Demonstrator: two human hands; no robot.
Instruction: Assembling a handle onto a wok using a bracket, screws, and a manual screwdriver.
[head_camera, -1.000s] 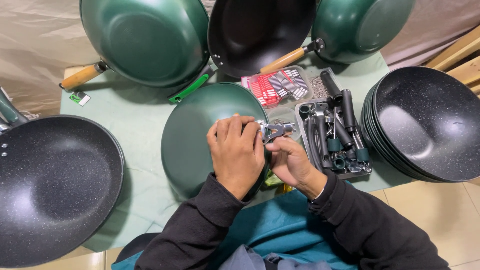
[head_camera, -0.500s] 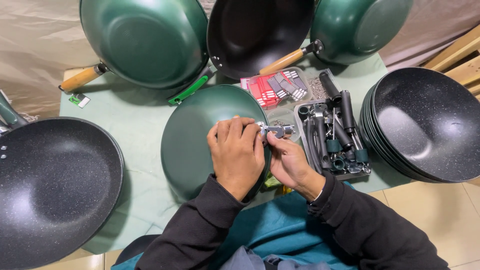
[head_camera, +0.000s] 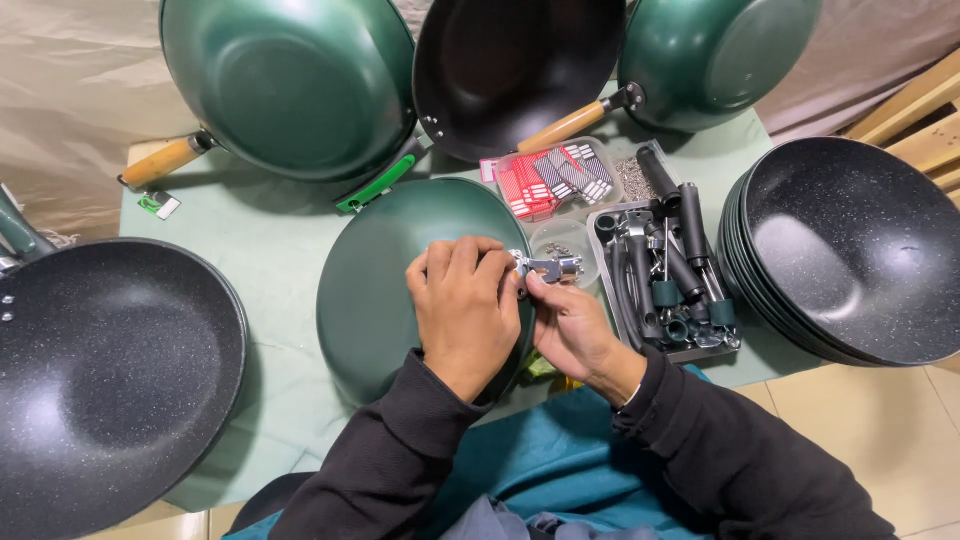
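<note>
Two hands are meeting over the upturned green pan (head_camera: 385, 290) lying bottom-up on the table (head_camera: 260, 240). Left hand (head_camera: 462, 305) is curling its fingers over the pan's rim, gripping a small metal bracket (head_camera: 545, 266), while right hand (head_camera: 568, 325) is pinching that same bracket from below. Just beside them, a tray of dark handles (head_camera: 662, 275) is sitting, with stacked black pans (head_camera: 850, 265) further right.

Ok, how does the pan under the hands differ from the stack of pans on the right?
The pan under the hands lies upside down, showing its green outside; the stack sits open side up, showing speckled black insides. The first is a single pan at the table's middle; the stack is several nested pans at its right edge. Both are round and show no handle.
</note>
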